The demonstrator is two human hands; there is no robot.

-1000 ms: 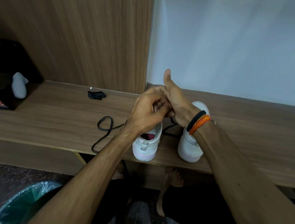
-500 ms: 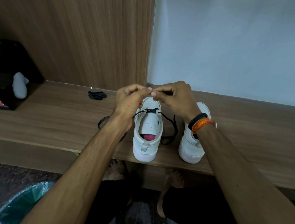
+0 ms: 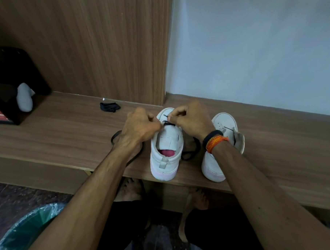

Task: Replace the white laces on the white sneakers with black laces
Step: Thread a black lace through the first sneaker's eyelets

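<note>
- The left hand has its fingers curled, pinching the black flat lace at the left side of the near white low-top sneaker.
- The right hand is curled too, pinching the same lace at the sneaker's right side; a black band and an orange thread bracelet sit on its wrist.
- The lace crosses the tongue near the toe; its slack loops lie on the brown wooden desk, 1 loop on each side of the shoe.
- That sneaker's heel reaches the desk's front edge, toe pointing at the wall.
- The 2nd white sneaker stands just beside it on the right, heel also at the edge, partly hidden by the right forearm.
- A bundled black lace lies near the wood panel, well apart from the shoes, with bare desk between.
- A green-lined bin stands on the floor at lower left.
</note>
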